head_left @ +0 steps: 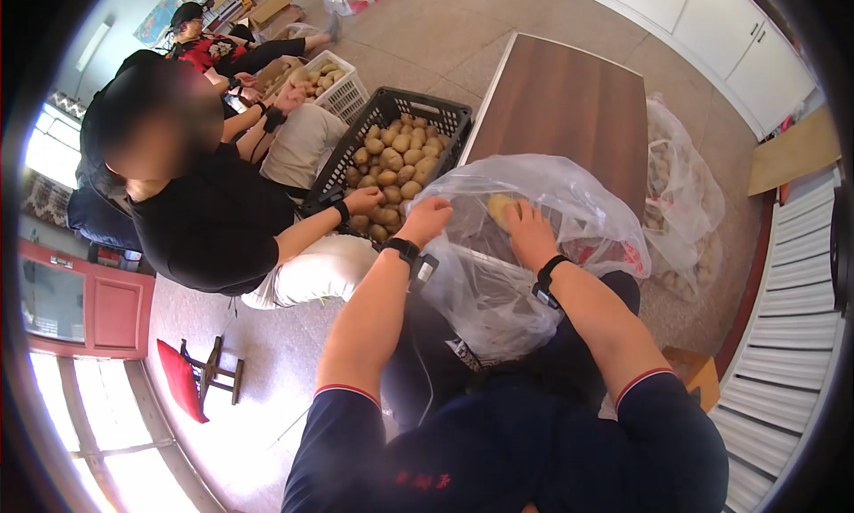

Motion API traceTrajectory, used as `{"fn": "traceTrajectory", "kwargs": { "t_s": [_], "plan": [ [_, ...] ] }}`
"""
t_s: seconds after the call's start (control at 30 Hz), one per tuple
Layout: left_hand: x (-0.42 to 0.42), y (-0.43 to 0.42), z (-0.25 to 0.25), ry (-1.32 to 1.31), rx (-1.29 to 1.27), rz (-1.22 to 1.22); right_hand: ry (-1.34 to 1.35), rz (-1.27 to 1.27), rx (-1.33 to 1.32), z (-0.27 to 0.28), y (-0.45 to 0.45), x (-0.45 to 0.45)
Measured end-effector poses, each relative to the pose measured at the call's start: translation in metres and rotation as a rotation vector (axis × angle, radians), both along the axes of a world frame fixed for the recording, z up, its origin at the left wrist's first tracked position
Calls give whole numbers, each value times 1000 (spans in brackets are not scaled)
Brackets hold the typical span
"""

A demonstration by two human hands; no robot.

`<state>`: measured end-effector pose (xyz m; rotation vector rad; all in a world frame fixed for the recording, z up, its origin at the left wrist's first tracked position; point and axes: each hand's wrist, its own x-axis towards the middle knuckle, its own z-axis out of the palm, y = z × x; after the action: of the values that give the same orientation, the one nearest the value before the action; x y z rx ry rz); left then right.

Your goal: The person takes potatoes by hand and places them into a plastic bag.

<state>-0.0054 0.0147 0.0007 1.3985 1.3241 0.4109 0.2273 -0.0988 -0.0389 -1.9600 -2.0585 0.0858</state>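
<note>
My right hand (pixel 532 234) grips a yellowish potato (pixel 500 207) inside the mouth of a clear plastic bag (pixel 569 188). My left hand (pixel 429 221) pinches the bag's left edge and holds it up. The bag rests over my lap and against the near end of a brown wooden table (pixel 556 95). Just left of my left hand stands a black plastic crate (pixel 449 113) full of potatoes (pixel 391 160). A co-worker's hand (pixel 363 201) reaches to the crate's near side.
A co-worker in black (pixel 200 237) sits close on my left; another person (pixel 218 55) sits farther back. Beyond the black crate is a white crate (pixel 342 95) of potatoes. Filled clear bags (pixel 680 193) lie right of the table. A red-seated stool (pixel 182 381) is at lower left.
</note>
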Motion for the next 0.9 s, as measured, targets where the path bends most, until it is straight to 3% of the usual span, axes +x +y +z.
{"fn": "traceTrajectory", "kwargs": {
  "t_s": [0.43,0.53,0.6,0.63,0.7,0.83,0.9],
  "plan": [
    [-4,-6,5,-22,8,-37,81,-56,-72,1,-33,-6],
    [-2,-11,12,-22,28,-50,273,-101,-145,-12,-41,-3],
    [-1,-13,15,-15,16,-55,620,-94,-215,-29,-43,3],
    [0,-14,16,-3,2,-74,618,-83,-216,-21,-44,1],
    [0,-15,17,-14,-16,-85,1280,-335,-664,5,-46,-3],
    [3,-16,23,-49,-155,-130,1523,-273,-715,17,-44,-10],
    [2,-15,23,-137,-245,-128,1714,-112,-700,39,-39,-17]
  ]
}}
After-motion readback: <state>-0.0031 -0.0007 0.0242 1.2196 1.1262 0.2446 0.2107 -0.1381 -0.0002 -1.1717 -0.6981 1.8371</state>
